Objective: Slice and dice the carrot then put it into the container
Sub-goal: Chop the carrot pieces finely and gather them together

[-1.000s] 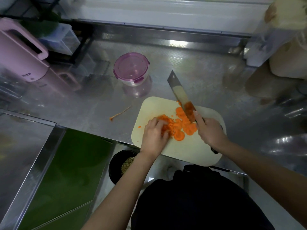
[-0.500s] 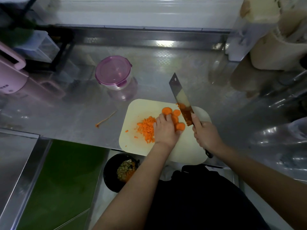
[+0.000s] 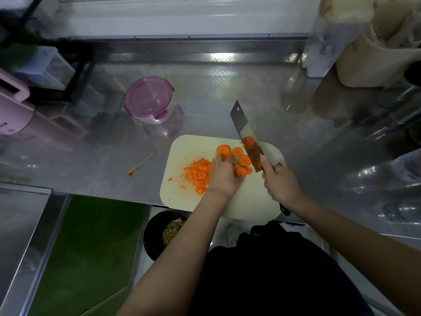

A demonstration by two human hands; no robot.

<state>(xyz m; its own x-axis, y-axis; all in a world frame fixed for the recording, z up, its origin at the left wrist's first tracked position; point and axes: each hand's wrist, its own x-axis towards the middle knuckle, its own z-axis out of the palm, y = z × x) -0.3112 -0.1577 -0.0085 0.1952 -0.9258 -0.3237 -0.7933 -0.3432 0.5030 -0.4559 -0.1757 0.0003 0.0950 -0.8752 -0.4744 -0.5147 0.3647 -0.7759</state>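
Steel knife [image 3: 245,133], gripped in the right hand [image 3: 279,182], slants toward upper left just right of the left hand [image 3: 224,176], whose curled fingers hold orange carrot rounds [image 3: 241,159] at centre frame; diced carrot [image 3: 198,175] lies left on the cutting board [image 3: 250,201], lidded container [image 3: 149,100] beyond, upper left.

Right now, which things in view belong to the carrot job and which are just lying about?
Job: knife gripped by right hand; carrot slices held by left hand; diced carrot; cutting board; lidded container.
Lying about: pink jug; carrot tail; black bowl.
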